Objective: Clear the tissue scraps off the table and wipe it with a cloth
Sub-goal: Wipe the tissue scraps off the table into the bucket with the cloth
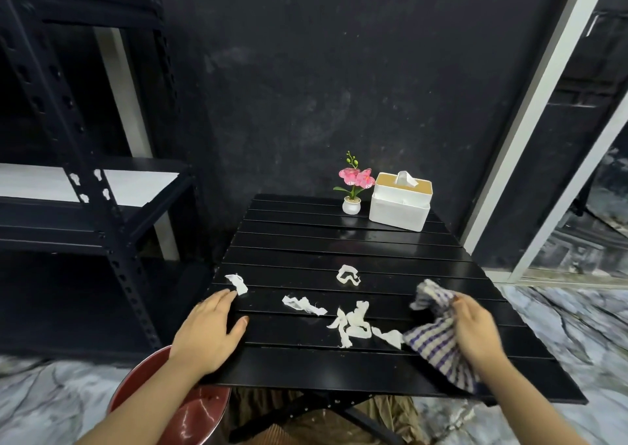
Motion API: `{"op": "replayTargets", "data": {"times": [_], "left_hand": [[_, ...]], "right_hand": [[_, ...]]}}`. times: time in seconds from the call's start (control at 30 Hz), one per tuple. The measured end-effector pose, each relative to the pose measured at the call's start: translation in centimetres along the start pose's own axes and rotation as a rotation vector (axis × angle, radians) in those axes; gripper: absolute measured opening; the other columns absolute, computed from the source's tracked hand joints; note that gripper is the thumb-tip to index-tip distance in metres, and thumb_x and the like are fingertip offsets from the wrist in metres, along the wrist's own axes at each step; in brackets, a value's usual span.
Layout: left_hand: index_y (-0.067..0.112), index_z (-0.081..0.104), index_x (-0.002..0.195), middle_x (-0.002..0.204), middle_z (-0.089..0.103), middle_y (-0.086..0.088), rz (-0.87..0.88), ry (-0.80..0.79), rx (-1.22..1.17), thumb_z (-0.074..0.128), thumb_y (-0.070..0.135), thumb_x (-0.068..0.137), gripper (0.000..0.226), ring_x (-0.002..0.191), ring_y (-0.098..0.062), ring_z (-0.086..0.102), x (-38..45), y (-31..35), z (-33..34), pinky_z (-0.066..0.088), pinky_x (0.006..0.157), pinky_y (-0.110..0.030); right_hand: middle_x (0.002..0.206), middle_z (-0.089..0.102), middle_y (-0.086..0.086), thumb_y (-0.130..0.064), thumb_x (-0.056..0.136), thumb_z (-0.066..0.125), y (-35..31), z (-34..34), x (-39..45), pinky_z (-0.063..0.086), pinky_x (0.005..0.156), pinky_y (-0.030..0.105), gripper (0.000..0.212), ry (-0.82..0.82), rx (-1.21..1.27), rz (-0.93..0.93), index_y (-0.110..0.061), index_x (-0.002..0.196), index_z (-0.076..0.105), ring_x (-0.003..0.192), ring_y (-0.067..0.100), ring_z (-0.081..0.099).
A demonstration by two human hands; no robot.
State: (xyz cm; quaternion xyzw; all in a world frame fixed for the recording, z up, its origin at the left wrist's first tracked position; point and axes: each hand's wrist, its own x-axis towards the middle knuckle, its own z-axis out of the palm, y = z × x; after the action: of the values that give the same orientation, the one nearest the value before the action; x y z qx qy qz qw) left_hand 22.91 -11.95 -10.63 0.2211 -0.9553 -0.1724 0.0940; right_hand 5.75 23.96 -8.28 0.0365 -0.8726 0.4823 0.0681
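From the head view you are looking down on a black slatted bench (339,247) set against a dark wall. Your left hand (210,332) lies flat on the near left part of the bench, palm down and fingers spread, its fingertips just beside a white tissue scrap (238,283) near the left edge. Your right hand (475,332) is closed around a purple-and-white checked cloth (433,339), bunched in the fingers at the near right of the bench; part of the cloth sticks up above the hand and the rest spreads down onto the slats toward the near edge. More tissue scraps lie between your hands: a crumpled strip (303,304) left of centre, a tangled cluster (351,322) in the middle, a small piece (387,336) touching or just beside the lower edge of the cloth, and a looped scrap (347,274) farther back on its own. At the far right corner stands a white tissue box (399,206) with a tan top and a tissue poking out, and just to its left a small white pot with pink flowers (353,186). A red stool (190,414) shows under your left forearm, below the bench edge. A dark metal shelf (102,206) stands to the left.
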Motion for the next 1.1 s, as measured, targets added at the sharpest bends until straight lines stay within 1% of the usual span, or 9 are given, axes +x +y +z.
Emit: {"op": "replayTargets", "data": {"times": [0.1, 0.23, 0.3, 0.37, 0.43, 0.5, 0.57, 0.8, 1.1], "left_hand": [[0.017, 0.028, 0.145, 0.154, 0.028, 0.000, -0.033, 0.023, 0.011, 0.042, 0.046, 0.092, 0.062, 0.141, -0.017, 0.025, 1.1, 0.0, -0.4, 0.019, 0.117, -0.031], [0.014, 0.025, 0.146, 0.155, 0.024, -0.002, -0.061, 0.002, 0.070, 0.038, 0.047, 0.093, 0.063, 0.144, -0.017, 0.019, 1.6, 0.2, 0.3, 0.016, 0.118, -0.031], [0.014, 0.025, 0.146, 0.156, 0.022, -0.001, -0.076, 0.005, 0.034, 0.038, 0.046, 0.094, 0.063, 0.144, -0.016, 0.017, 1.6, 0.0, 0.8, 0.015, 0.118, -0.030], [0.015, 0.025, 0.146, 0.156, 0.022, 0.000, -0.076, 0.011, 0.009, 0.040, 0.046, 0.093, 0.063, 0.144, -0.016, 0.017, 1.7, -0.3, 1.1, 0.016, 0.118, -0.031], [0.015, 0.025, 0.146, 0.156, 0.021, 0.001, -0.078, 0.011, -0.001, 0.041, 0.046, 0.093, 0.064, 0.144, -0.015, 0.017, 1.8, -0.5, 1.2, 0.017, 0.118, -0.031], [0.016, 0.024, 0.146, 0.156, 0.021, 0.003, -0.079, 0.011, -0.002, 0.041, 0.047, 0.092, 0.064, 0.144, -0.014, 0.017, 1.9, -0.6, 1.3, 0.017, 0.118, -0.030], [0.016, 0.025, 0.146, 0.156, 0.021, 0.003, -0.077, 0.013, -0.005, 0.042, 0.046, 0.092, 0.064, 0.144, -0.014, 0.017, 2.0, -0.7, 1.4, 0.018, 0.118, -0.030], [0.017, 0.025, 0.146, 0.156, 0.021, 0.005, -0.086, 0.025, -0.025, 0.042, 0.046, 0.092, 0.064, 0.143, -0.013, 0.017, 1.9, -0.6, 1.4, 0.020, 0.117, -0.031], [0.015, 0.025, 0.146, 0.156, 0.020, 0.001, -0.080, 0.024, -0.033, 0.041, 0.046, 0.093, 0.064, 0.144, -0.015, 0.015, 1.8, -0.5, 1.2, 0.014, 0.118, -0.029]], "right_hand": [[0.102, 0.061, 0.024, -0.021, 0.094, 0.031, 1.4, -2.4, 2.2, 0.041, 0.087, 0.043, 0.035, 0.126, -0.102, 0.068, -0.004, 0.106, 0.059, 0.097, 0.036, 0.056], [0.113, 0.056, 0.040, -0.008, 0.094, 0.031, 3.6, -3.9, 4.4, 0.039, 0.091, 0.050, 0.035, 0.244, -0.218, 0.241, 0.008, 0.116, 0.053, 0.106, 0.051, 0.051], [0.120, 0.054, 0.036, -0.011, 0.094, 0.035, 4.2, -3.4, 4.9, 0.038, 0.095, 0.049, 0.034, 0.188, -0.292, 0.260, 0.005, 0.118, 0.053, 0.111, 0.048, 0.049], [0.131, 0.049, 0.027, -0.014, 0.093, 0.038, 4.5, -2.4, 5.2, 0.036, 0.098, 0.047, 0.031, 0.067, -0.424, 0.192, 0.001, 0.118, 0.051, 0.119, 0.042, 0.046], [0.143, 0.037, 0.018, -0.016, 0.094, 0.037, 4.4, -1.2, 5.5, 0.035, 0.101, 0.044, 0.035, -0.049, -0.569, 0.103, -0.002, 0.126, 0.044, 0.127, 0.036, 0.039], [0.152, 0.027, 0.015, -0.014, 0.094, 0.035, 3.9, -0.1, 6.0, 0.032, 0.107, 0.042, 0.043, -0.120, -0.623, 0.041, -0.004, 0.136, 0.036, 0.136, 0.033, 0.030], [0.155, 0.021, 0.012, -0.011, 0.095, 0.033, 3.0, 1.0, 6.2, 0.026, 0.111, 0.039, 0.046, -0.167, -0.594, 0.014, -0.006, 0.141, 0.031, 0.141, 0.029, 0.023], [0.157, 0.017, 0.004, -0.009, 0.096, 0.030, -0.3, 6.0, 5.5, 0.019, 0.115, 0.027, 0.048, -0.320, -0.559, -0.174, -0.011, 0.144, 0.027, 0.144, 0.016, 0.020], [0.156, 0.019, 0.000, -0.008, 0.094, 0.032, -3.9, 12.2, 1.6, 0.013, 0.114, 0.019, 0.051, -0.453, -0.494, -0.411, -0.016, 0.144, 0.027, 0.143, 0.014, 0.021]]}}
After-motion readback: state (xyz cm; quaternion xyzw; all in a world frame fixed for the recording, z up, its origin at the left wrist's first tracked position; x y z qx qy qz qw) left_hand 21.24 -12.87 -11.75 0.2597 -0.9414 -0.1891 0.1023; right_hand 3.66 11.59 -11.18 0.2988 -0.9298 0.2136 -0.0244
